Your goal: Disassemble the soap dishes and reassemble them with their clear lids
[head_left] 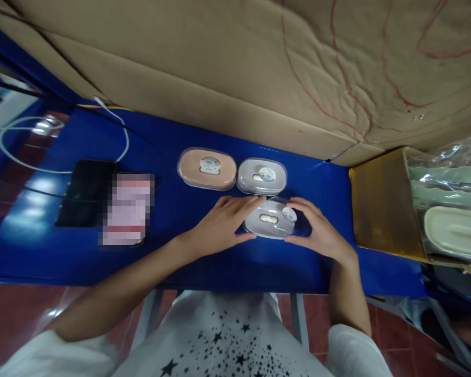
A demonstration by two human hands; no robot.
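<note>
Between my two hands, near the middle of the blue table, is a grey oval container [270, 219] with a clear cover and a round label. My left hand [230, 220] grips its left end, thumb on the near side and fingers on the far side. Around the right end curve the thumb and fingers of my right hand [317, 228], close by the clear cover. Just behind sits a second grey oval container [255, 170], also labelled. To its left lies a peach oval container [192, 167] with a similar label.
A cardboard box [380, 204] at the right holds pale green and cream containers. On the left lie a black phone [86, 193] and another phone [127, 209] with a blurred screen, beside a white cable [35, 170]. Brown cardboard [220, 68] walls the back of the blue table [220, 272].
</note>
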